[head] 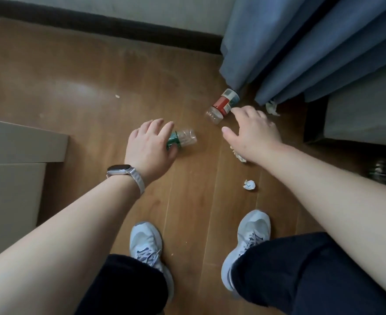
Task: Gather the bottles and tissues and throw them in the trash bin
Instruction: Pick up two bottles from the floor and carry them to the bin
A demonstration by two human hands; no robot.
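Two clear plastic bottles lie on the wooden floor [73, 92]. My left hand [150, 147] is closed around the green-labelled bottle [184, 138], whose clear end sticks out to the right. The red-labelled bottle [223, 105] lies near the curtain; my right hand [253, 133] hovers over it with fingers spread, its fingertips at the label. One crumpled tissue [249, 184] sits on the floor below my right wrist. Another tissue [272, 108] lies at the curtain's foot. A third crumpled piece [238, 154] peeks out under my right wrist.
A blue curtain [301, 46] hangs at the upper right, over a dark-edged grey block [357, 119]. A grey cabinet [12, 169] stands at the left. A dark skirting board [96, 26] runs along the far wall. My two shoes [146, 244] stand at the bottom.
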